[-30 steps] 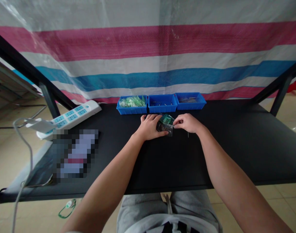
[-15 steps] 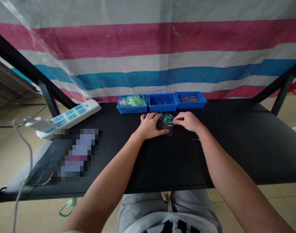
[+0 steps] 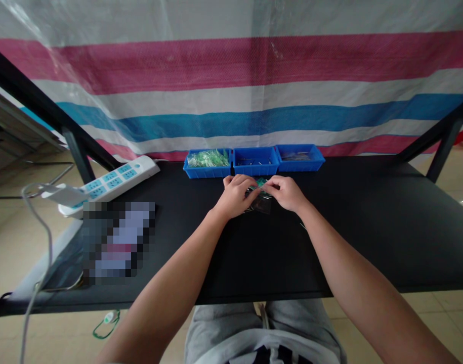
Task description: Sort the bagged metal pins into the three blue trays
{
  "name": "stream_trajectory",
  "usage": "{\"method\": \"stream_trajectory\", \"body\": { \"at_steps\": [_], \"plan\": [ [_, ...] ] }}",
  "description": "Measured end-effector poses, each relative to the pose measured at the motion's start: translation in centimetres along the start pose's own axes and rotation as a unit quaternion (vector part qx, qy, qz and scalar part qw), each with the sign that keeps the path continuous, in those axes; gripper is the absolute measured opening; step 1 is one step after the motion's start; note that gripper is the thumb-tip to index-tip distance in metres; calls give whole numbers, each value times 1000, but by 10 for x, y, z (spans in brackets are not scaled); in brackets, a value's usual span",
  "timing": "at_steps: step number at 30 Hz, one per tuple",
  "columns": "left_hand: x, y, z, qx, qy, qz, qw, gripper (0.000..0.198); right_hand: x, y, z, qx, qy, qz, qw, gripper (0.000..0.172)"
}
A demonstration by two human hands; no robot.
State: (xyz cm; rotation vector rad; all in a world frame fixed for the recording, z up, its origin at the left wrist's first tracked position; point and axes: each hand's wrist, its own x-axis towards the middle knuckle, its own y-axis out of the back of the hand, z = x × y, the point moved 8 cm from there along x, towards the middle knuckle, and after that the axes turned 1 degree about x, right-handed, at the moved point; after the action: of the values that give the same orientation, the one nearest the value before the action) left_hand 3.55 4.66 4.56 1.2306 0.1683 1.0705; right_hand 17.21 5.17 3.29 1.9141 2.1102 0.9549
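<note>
The small clear bag (image 3: 263, 205) is on the black table (image 3: 269, 263), just in front of the middle blue box (image 3: 255, 170). A green piece (image 3: 260, 181) is by the bag, on the side nearer that box, and partly hidden by fingers.

The left hand (image 3: 239, 194) is in front of the middle blue box and a bit to its left. Its fingers are bent and its thumb reaches over to the other hand. The right hand (image 3: 286, 192) is in front of the box and a bit to its right, with its thumb and finger close together. The tips of both hands meet near the green piece. What they have there is too tiny to see, so I cannot tell what either hand is gripping.

A thin shiny pin (image 3: 303, 226) lies by the right wrist, farther in front of the middle blue box. The box has a few little thin things in it. Touching its left side is a blue box (image 3: 207, 173) full of green and clear stuff. Touching its right side is another blue box (image 3: 301, 166) with thin bits inside. Far to the left of the middle box is a white power strip (image 3: 119, 182).
</note>
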Motion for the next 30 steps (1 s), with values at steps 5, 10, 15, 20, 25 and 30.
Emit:
{"method": "stream_trajectory", "body": {
  "at_steps": [5,10,15,20,25,30],
  "plan": [
    [1,-6,-7,-12,17,-3,1000,15,0,-3,-5,-29,37,22,999,20],
    [0,-5,-8,4,15,13,1000,15,-1,1,-8,-44,45,40,997,18],
    [1,0,-7,3,23,34,999,26,-2,4,-2,32,0,44,999,19],
    [1,0,-10,-26,43,18,999,36,-2,5,-3,78,-5,36,996,24],
    [-1,5,-7,-48,37,35,998,28,-2,5,1,77,-20,38,996,31],
    [0,4,-6,-24,32,37,999,21,-2,1,3,94,-35,32,994,34]
  ]
}}
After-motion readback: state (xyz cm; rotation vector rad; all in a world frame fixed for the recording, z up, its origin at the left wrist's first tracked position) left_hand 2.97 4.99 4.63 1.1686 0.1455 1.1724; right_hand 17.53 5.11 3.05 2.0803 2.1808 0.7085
